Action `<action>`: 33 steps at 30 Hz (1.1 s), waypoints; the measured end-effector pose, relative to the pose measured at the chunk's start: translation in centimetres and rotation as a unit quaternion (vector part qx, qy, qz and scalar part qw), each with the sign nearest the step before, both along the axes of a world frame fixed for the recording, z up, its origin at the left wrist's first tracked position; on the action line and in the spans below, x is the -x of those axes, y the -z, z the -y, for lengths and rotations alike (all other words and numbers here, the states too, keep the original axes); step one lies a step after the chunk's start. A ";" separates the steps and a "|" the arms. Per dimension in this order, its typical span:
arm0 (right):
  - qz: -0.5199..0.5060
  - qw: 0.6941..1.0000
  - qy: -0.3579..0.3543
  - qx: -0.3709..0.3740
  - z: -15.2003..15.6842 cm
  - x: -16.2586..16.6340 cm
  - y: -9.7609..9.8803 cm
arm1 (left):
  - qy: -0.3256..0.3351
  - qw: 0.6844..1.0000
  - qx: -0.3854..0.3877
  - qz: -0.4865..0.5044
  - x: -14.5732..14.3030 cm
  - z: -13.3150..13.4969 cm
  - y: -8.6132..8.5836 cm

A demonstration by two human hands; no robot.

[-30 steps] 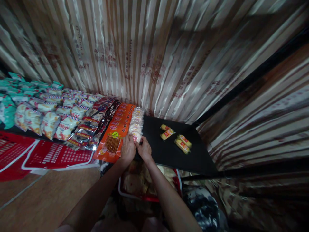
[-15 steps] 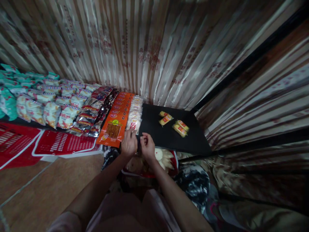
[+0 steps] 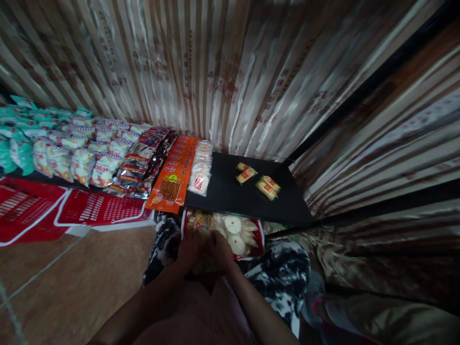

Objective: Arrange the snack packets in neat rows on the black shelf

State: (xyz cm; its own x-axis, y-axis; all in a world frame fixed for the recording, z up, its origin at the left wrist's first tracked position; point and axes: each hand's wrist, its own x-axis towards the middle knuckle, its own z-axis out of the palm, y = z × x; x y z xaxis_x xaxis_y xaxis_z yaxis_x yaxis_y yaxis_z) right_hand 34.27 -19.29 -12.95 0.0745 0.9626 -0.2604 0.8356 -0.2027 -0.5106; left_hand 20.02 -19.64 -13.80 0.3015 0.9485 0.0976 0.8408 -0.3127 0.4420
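Both my hands are lowered at the near side of a red basket (image 3: 261, 242) below the black shelf (image 3: 230, 201). My left hand (image 3: 189, 245) is at the basket's left part, by yellowish wrapped packets (image 3: 200, 219). Close beside it, my right hand (image 3: 221, 247) is nearest to round white packaged pieces (image 3: 236, 243). Dim light and the hands' own backs hide the fingers, so I cannot tell whether they hold anything. On the shelf above, a row of small clear packets of white rounds (image 3: 199, 182) runs beside a flat orange snack bag (image 3: 170, 177).
Dark silvery packs (image 3: 134, 167), white snack bags (image 3: 83, 165) and green bags (image 3: 21, 148) line the shelf leftward. Small yellow packets (image 3: 268, 187) lie at its right. More red baskets (image 3: 100, 206) stand on the floor at left. A pleated curtain (image 3: 223, 72) hangs behind.
My hands have come down from the shelf's front edge, by the white packets, to the basket below. The basket's contents show more now. The packets on the shelf look unmoved.
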 end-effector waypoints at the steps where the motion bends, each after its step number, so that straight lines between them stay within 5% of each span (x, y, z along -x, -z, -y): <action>1: -0.009 1.000 0.007 -0.005 -0.1 -0.1 0.0 | -0.001 1.000 0.006 -0.002 0.0 0.0 0.1; 13: -0.185 0.979 0.079 0.007 -1.5 -0.5 0.2 | -0.050 0.988 0.137 0.057 -0.7 -0.1 -1.7; 22: 0.104 0.994 -0.012 0.040 -0.2 -1.1 -2.4 | -0.035 0.988 0.123 0.082 -0.3 -0.2 -1.1; 25: 0.128 0.991 -0.026 0.021 0.2 -0.9 -4.0 | -0.048 0.989 0.098 0.097 -0.4 -0.6 -1.9; 30: 0.064 0.997 0.008 -0.040 0.0 -1.2 -5.8 | -0.050 0.982 0.040 0.180 -0.1 -1.6 -4.2; 33: -0.104 0.992 0.058 -0.043 -0.5 -1.4 -5.6 | -0.033 0.966 0.050 0.250 -0.1 -2.2 -5.0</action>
